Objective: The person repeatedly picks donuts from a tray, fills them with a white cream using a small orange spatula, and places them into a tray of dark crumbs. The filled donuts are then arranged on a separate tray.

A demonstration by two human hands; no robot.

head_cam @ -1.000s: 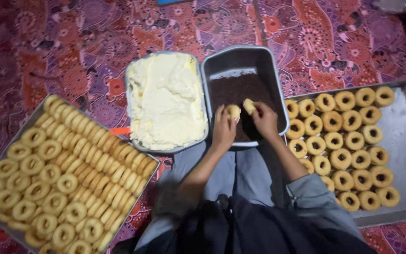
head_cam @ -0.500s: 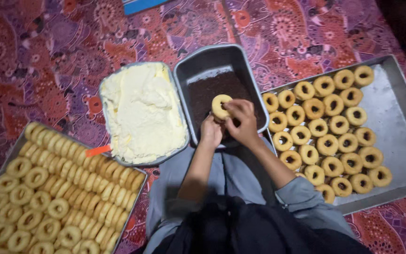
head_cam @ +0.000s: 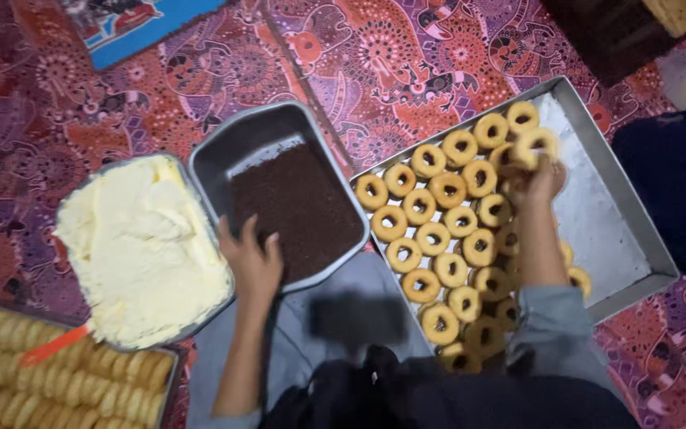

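On the right tray (head_cam: 597, 214), ring cookies (head_cam: 438, 222), middle pan (head_cam: 224, 151) brown crumbs (head_cam: 295, 206)

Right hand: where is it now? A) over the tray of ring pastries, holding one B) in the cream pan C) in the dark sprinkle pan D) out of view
A: the right hand holds a ring pastry above the metal tray of rings, well clear of both pans.

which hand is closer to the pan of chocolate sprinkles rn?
Left. The left hand rests on the near edge of the pan of chocolate sprinkles. The right hand is off to its right, over the tray of ring cookies, holding one cookie.
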